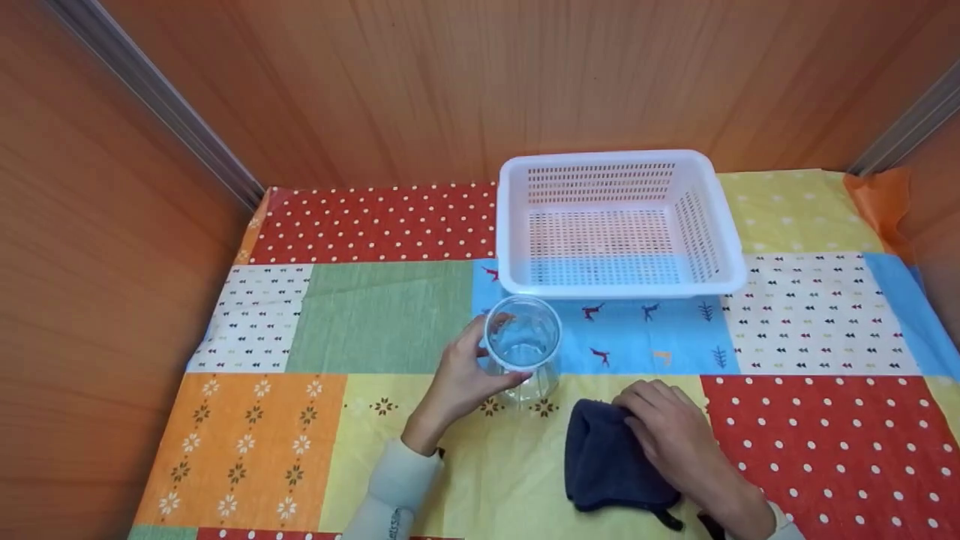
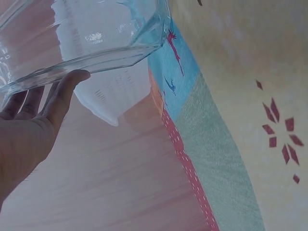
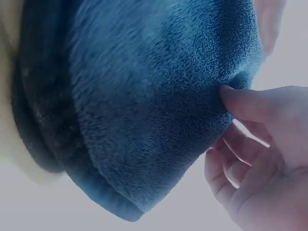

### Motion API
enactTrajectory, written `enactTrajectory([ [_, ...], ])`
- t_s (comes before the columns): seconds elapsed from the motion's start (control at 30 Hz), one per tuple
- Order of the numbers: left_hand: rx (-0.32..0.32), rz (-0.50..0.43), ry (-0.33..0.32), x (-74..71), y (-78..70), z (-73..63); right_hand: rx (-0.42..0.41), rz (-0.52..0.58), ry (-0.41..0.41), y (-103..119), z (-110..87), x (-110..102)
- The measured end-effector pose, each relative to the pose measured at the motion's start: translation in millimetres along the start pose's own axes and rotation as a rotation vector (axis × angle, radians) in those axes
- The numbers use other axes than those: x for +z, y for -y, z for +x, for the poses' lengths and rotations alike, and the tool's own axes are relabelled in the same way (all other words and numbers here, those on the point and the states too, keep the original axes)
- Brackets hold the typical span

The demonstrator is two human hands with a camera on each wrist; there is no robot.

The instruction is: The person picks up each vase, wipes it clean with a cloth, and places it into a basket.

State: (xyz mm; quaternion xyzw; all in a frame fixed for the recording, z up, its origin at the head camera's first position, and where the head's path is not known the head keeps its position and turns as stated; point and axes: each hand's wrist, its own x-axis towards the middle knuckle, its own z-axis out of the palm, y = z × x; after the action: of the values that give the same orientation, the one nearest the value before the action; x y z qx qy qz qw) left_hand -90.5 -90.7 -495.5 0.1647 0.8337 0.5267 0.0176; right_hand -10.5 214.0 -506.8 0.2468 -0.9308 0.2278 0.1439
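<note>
The clear jar (image 1: 534, 341) is mouth up, its long axis near upright, at two o'clock from the person's left hand (image 1: 463, 375), the nearer one, whose fingers and thumb are curled round its side; whether it touches the bench cannot be told. From the jar, the dark cloth (image 1: 604, 457) lies between four and five o'clock, pinched by the right hand's (image 1: 667, 431) fingers, and the white basket (image 1: 622, 290) sits at one o'clock.
</note>
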Motion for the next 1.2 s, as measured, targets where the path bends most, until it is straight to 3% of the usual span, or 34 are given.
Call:
enactTrajectory([
  [0.27, 0.013, -0.052, 0.061, 7.3, -3.2, 2.2, 0.026, 0.09, -0.099, -1, -0.7, -12],
  [0.47, 0.022, -0.077, 0.062, 12.9, -6.3, 2.8, -0.008, 0.181, -0.216, -2, 0.6, -14],
  [0.67, 0.029, -0.091, 0.063, 15.1, -7.4, 2.0, -0.004, 0.251, -0.267, -5, 4.0, -13],
  [0.9, 0.052, -0.08, 0.068, 20.1, -8.4, 1.5, -0.078, 0.248, -0.335, -8, 12.0, -13],
  [1.2, 0.07, -0.049, 0.077, 29.1, -13.3, 0.2, -0.043, 0.238, -0.357, -6, 14.5, -16],
])
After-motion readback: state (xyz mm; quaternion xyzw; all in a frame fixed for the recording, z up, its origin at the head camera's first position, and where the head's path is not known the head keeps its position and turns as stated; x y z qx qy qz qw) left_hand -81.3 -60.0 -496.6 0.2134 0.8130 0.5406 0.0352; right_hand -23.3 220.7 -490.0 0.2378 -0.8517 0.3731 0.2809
